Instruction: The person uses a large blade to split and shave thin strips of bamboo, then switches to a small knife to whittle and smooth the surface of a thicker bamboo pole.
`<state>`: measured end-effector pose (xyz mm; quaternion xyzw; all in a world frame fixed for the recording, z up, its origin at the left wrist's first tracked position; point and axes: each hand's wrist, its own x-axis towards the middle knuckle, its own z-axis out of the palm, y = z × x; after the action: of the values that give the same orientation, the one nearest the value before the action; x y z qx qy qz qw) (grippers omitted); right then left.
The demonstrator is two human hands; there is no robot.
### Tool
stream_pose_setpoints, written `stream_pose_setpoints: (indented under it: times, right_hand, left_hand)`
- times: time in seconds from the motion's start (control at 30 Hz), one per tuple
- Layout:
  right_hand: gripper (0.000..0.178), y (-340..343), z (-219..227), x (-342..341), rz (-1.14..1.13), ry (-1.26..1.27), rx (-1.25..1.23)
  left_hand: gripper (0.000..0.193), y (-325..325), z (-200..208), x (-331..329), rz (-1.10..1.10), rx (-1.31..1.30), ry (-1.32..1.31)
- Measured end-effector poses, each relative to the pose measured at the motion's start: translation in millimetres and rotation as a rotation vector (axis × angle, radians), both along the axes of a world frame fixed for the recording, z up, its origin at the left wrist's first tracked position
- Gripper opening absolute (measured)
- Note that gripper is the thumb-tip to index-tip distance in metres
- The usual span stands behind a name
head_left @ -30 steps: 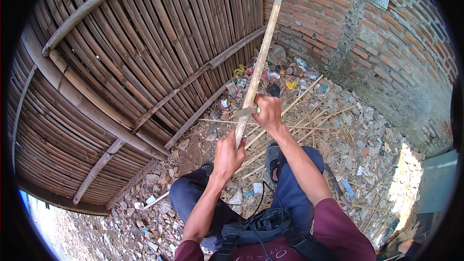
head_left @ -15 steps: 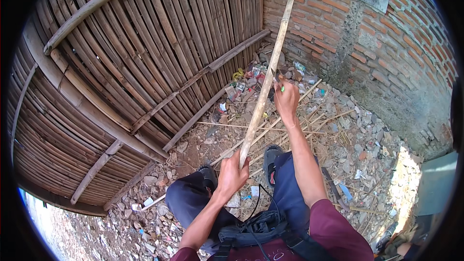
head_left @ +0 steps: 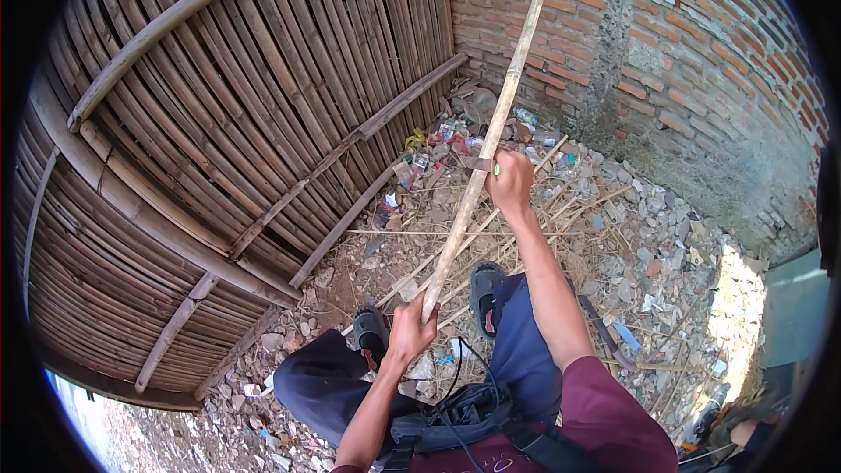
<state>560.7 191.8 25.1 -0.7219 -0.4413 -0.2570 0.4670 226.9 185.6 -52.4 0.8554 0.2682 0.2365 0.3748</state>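
Note:
A long pale bamboo pole slants up from my lap, past the upper edge of the view. My left hand is closed around its lower end. Farther up, my right hand grips a knife with a green handle, most of which my fingers hide. The dark knife blade lies across the pole and touches it. Thin bamboo strips are strewn over the ground below the pole.
A bamboo slat wall rises on the left, a brick wall ahead and right. Rubble and litter cover the ground. A dark curved tool lies right of my right leg. At the lower right, part of another person shows.
My right hand and the knife have come down along the pole toward me, and the blade now lies flatter across it. The left hand keeps hold of the lower end.

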Motion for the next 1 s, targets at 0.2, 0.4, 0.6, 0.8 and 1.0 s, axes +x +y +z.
stream_pose_setpoints:
  times: [0.2,0.4,0.6,0.8,1.0]
  right_hand:
    - [0.015,-2.6,15.4,-14.6,-0.010,-0.019,0.068]
    - [0.013,-5.9,15.9,5.0,-0.132,0.029,0.065]
    - [0.012,-3.7,11.9,12.9,-0.154,0.044,0.042]
    - [0.012,9.7,7.2,13.5,-0.272,0.180,0.009]
    - [0.033,20.3,-1.4,0.7,0.568,0.847,-0.063]
  left_hand:
    - [0.016,-9.3,-8.7,-12.6,0.042,-0.029,0.010]
    - [0.016,-13.9,-21.5,-22.4,0.045,-0.083,0.014]
    - [0.014,-10.0,-57.3,-39.7,0.060,-0.052,0.012]
    - [0.012,-3.7,-71.6,-56.4,0.072,-0.062,0.021]
    - [0.013,9.4,-96.8,-59.3,0.086,-0.073,0.038]
